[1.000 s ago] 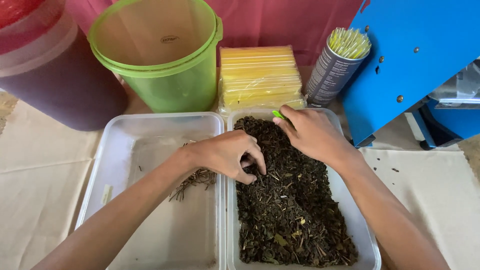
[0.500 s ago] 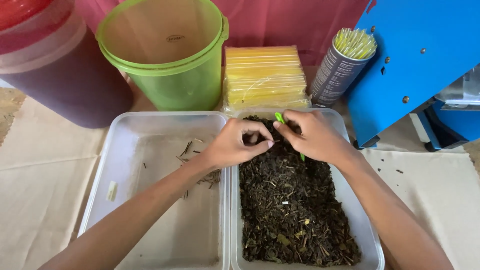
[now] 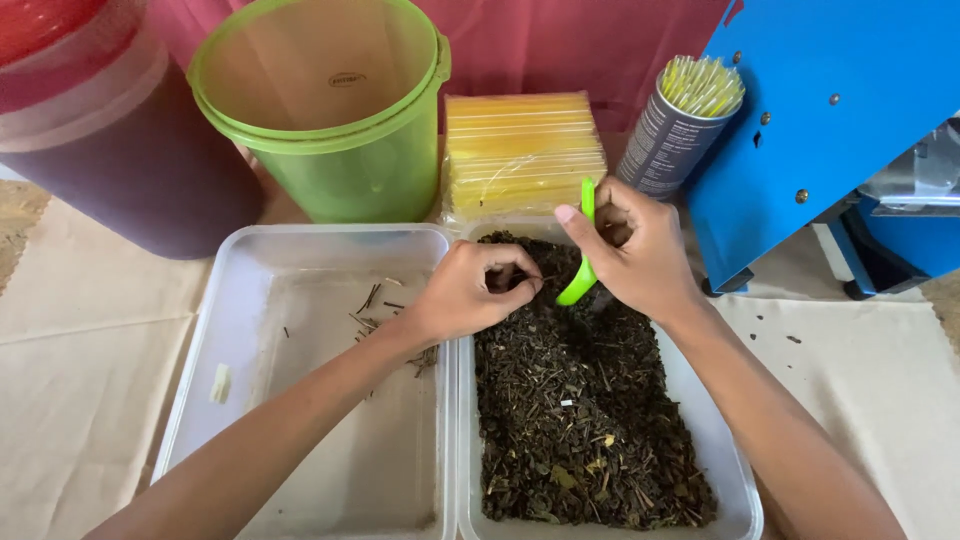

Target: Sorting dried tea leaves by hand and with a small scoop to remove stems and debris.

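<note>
Two clear plastic tubs sit side by side. The right tub [image 3: 725, 455] is full of dark dried tea leaves [image 3: 575, 420]. The left tub [image 3: 200, 340] holds only a few thin brown stems [image 3: 385, 305]. My right hand [image 3: 635, 250] holds a bright green plastic spoon [image 3: 582, 265], its bowl dipped into the leaves at the tub's far end. My left hand [image 3: 470, 290] hovers over the divide between the tubs, fingertips pinched together just left of the spoon; whether it holds a stem I cannot tell.
Behind the tubs stand a green bucket [image 3: 330, 110], a dark purple lidded container [image 3: 110, 130], a pack of yellow straws [image 3: 520, 150] and a can of straws [image 3: 680, 130]. A blue machine [image 3: 840, 120] rises at right. Beige cloth [image 3: 80, 350] covers the table.
My right hand has lifted and tilted the green spoon upright, so it now shows clearly. My left hand moved from the middle of the leaves to the far end and pinched shut.
</note>
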